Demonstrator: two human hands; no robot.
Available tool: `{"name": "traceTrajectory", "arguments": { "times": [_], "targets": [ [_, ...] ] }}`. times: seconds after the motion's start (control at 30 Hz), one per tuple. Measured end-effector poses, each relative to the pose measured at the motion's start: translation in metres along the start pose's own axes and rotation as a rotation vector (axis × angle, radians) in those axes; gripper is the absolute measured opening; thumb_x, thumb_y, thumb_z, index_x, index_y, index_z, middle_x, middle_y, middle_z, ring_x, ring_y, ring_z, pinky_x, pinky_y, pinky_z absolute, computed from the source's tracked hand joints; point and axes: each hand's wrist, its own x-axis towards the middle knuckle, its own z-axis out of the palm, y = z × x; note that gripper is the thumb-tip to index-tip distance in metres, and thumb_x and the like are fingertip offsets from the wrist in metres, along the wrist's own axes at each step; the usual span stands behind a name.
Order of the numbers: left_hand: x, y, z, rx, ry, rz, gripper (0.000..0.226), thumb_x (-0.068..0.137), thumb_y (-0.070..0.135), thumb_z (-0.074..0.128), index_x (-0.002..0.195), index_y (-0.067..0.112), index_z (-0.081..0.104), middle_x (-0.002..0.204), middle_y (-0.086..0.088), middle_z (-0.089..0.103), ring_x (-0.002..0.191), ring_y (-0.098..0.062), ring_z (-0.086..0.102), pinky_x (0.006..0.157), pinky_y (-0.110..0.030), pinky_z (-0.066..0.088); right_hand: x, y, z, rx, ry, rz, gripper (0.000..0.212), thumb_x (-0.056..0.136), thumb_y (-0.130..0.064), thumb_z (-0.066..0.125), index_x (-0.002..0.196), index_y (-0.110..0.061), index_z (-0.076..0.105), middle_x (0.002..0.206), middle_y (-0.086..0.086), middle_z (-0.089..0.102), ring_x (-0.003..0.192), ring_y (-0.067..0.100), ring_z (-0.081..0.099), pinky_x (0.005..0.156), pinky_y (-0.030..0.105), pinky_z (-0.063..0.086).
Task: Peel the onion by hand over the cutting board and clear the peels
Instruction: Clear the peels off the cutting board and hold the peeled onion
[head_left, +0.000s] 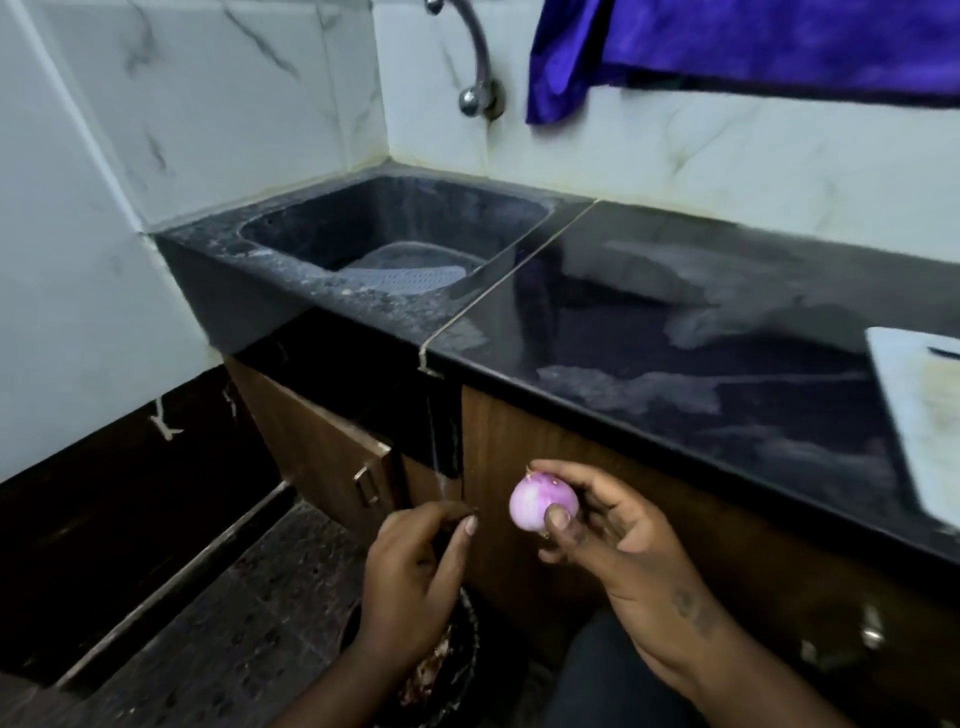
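Sink (291, 228): holds a grey perforated tray (410, 270). Dark bin (457, 670) on the floor beneath the left hand (415, 582): peel scraps visible inside. Onion (543, 503), peeled and pale purple, is gripped between thumb and fingers of the right hand (623, 540), in front of the cabinet, well apart from the white cutting board (930, 415) on the counter (675, 332). Left hand pinches thumb to fingertips around a dark scrap, just left of the onion.

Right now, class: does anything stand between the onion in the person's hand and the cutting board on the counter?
Nothing visible does. The right hand holds the onion below the counter edge; the counter between it and the cutting board looks bare.
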Motion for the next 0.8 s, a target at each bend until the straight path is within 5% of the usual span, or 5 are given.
{"name": "traceTrajectory", "arguments": {
  "times": [0.2,0.3,0.4,0.6,0.8],
  "targets": [
    [0.044,0.132,0.027,-0.310,-0.106,0.265,0.019,0.095,0.028,0.067,0.110,0.019,0.074,0.108,0.010,0.075,0.099,-0.016,0.074,0.083,-0.035,0.058,-0.030,-0.053,-0.045,-0.026,0.160,-0.241,0.042,0.076,-0.033,0.080,0.118,-0.027,0.074,0.124,0.002,0.074,0.116,0.019,0.070,0.094,0.031,0.057],
    [0.063,0.178,0.063,-0.367,-0.233,0.303,0.029,0.091,0.029,0.079,0.118,0.022,0.072,0.115,0.011,0.075,0.106,-0.015,0.073,0.088,-0.027,0.058,-0.048,-0.087,-0.088,-0.076,0.325,-0.358,0.038,0.079,-0.030,0.080,0.116,-0.024,0.075,0.122,0.004,0.074,0.113,0.018,0.071,0.093,0.029,0.057],
    [0.076,0.217,0.110,-0.428,-0.372,0.320,0.034,0.089,0.021,0.082,0.121,0.025,0.071,0.116,0.012,0.075,0.109,-0.015,0.073,0.090,-0.033,0.061,-0.063,-0.112,-0.136,-0.198,0.474,-0.435,0.036,0.081,-0.031,0.079,0.116,-0.028,0.075,0.122,-0.004,0.070,0.112,0.013,0.071,0.088,0.025,0.057],
    [0.101,0.267,0.213,-0.449,-0.572,0.287,0.027,0.095,0.034,0.074,0.122,0.038,0.071,0.113,0.017,0.075,0.102,-0.008,0.072,0.089,-0.041,0.061,-0.072,-0.124,-0.242,-0.294,0.630,-0.366,0.036,0.095,-0.035,0.065,0.130,-0.029,0.067,0.126,-0.002,0.067,0.110,0.016,0.071,0.098,0.039,0.057],
    [0.129,0.279,0.302,-0.125,-0.699,0.409,0.028,0.098,0.038,0.068,0.125,0.032,0.072,0.117,0.012,0.072,0.104,-0.008,0.064,0.088,-0.028,0.051,-0.052,-0.111,-0.317,-0.304,0.758,-0.256,0.025,0.094,-0.017,0.071,0.113,-0.031,0.066,0.104,0.007,0.068,0.103,0.034,0.071,0.094,0.047,0.059]
  ]
}}
